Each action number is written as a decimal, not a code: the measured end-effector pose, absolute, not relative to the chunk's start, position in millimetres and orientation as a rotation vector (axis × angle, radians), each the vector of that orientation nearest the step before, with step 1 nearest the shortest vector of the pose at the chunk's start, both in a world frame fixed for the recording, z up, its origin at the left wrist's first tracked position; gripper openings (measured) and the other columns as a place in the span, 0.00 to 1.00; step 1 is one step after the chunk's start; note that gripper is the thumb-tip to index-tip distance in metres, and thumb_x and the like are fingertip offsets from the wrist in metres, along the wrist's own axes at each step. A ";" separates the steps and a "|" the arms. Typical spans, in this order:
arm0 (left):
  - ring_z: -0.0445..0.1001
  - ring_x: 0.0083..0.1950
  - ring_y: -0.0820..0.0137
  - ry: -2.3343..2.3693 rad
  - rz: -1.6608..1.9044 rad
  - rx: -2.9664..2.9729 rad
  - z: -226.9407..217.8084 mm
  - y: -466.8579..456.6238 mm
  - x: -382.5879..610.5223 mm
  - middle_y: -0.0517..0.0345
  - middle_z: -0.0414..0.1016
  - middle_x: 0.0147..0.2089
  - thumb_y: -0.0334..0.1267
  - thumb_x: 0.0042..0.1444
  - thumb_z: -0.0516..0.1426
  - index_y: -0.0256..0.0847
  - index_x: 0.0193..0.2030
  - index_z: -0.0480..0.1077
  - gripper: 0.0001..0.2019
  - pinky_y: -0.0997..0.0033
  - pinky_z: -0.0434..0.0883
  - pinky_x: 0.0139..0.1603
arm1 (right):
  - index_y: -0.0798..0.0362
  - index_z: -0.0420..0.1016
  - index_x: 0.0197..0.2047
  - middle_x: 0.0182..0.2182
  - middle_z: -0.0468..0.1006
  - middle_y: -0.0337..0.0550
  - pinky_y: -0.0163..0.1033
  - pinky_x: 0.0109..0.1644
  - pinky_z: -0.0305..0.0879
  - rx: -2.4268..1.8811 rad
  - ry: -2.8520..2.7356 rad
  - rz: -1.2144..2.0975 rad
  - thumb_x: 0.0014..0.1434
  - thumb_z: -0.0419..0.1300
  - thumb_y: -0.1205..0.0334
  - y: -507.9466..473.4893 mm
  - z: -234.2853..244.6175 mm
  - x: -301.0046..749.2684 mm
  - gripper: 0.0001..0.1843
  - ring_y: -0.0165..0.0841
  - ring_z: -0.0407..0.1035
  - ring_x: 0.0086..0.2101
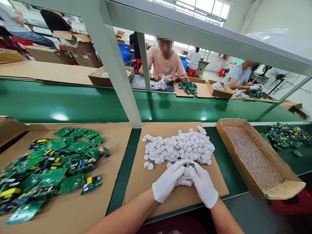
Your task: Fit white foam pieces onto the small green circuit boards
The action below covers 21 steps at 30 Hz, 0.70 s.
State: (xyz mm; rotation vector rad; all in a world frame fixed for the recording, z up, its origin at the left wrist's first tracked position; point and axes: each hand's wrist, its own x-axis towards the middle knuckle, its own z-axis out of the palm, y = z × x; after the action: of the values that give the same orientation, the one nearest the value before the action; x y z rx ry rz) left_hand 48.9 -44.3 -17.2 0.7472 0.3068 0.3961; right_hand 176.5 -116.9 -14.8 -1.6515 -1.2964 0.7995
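Observation:
Both my hands wear white gloves and meet over the front of a cardboard sheet (136, 195). Between the fingertips of my left hand (168, 179) and my right hand (202, 182) shows the green edge of a small circuit board (188, 165). The fingers of both hands are closed around it, and most of it is hidden. Whether a white piece is held with it, I cannot tell. Just beyond my hands lies a heap of small white plastic pieces (177, 146), with a few loose ones at its near left edge.
Left, green circuit boards (51, 162) with yellow and blue parts are piled on cardboard. Right stand a long cardboard box (253, 159) and another board pile (287, 135). A metal frame post (122, 65) rises ahead. Beyond the green belt (170, 107), a person (165, 61) handles white pieces.

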 end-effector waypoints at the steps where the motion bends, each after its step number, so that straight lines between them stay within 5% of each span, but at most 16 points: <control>1: 0.74 0.41 0.67 0.323 0.398 0.770 -17.3 -44.7 48.7 0.47 0.74 0.43 0.45 0.56 0.55 0.38 0.50 0.67 0.18 0.67 0.70 0.41 | 0.51 0.73 0.46 0.33 0.79 0.41 0.35 0.38 0.69 -1.671 -1.316 0.762 0.61 0.52 0.49 -117.2 -14.5 176.2 0.18 0.34 0.72 0.33; 12: 0.73 0.35 0.71 0.356 0.389 0.963 -13.3 -45.9 48.7 0.52 0.75 0.35 0.41 0.51 0.60 0.37 0.47 0.69 0.17 0.73 0.70 0.36 | 0.48 0.76 0.45 0.33 0.79 0.41 0.35 0.38 0.67 -1.638 -1.358 0.798 0.62 0.50 0.48 -116.3 -10.0 181.8 0.19 0.34 0.73 0.34; 16: 0.74 0.33 0.70 0.363 0.418 0.992 4.7 -46.9 44.0 0.56 0.73 0.32 0.40 0.51 0.60 0.39 0.51 0.65 0.20 0.71 0.70 0.34 | 0.51 0.58 0.62 0.34 0.78 0.42 0.33 0.25 0.65 -1.371 -1.358 1.016 0.62 0.46 0.43 -123.3 -17.0 197.7 0.30 0.30 0.69 0.23; 18: 0.74 0.33 0.68 0.392 0.482 1.085 17.1 -33.7 43.5 0.56 0.73 0.32 0.41 0.50 0.60 0.40 0.52 0.63 0.22 0.70 0.70 0.34 | 0.54 0.49 0.65 0.32 0.77 0.43 0.34 0.22 0.63 -1.306 -1.302 0.919 0.62 0.45 0.43 -126.7 -26.9 210.3 0.34 0.29 0.65 0.20; 21: 0.74 0.35 0.67 0.559 0.596 1.403 29.3 16.5 51.1 0.52 0.75 0.35 0.41 0.51 0.60 0.38 0.48 0.67 0.19 0.68 0.70 0.36 | 0.53 0.55 0.62 0.32 0.77 0.44 0.36 0.25 0.65 -1.378 -1.216 0.524 0.63 0.47 0.49 -128.1 -45.1 228.7 0.28 0.29 0.64 0.20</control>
State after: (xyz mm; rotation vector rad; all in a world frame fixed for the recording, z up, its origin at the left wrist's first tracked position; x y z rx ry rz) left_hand 51.1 16.5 29.3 1.4030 0.5590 0.5956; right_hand 228.7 -128.1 -45.1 -1.3784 -1.2155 0.5241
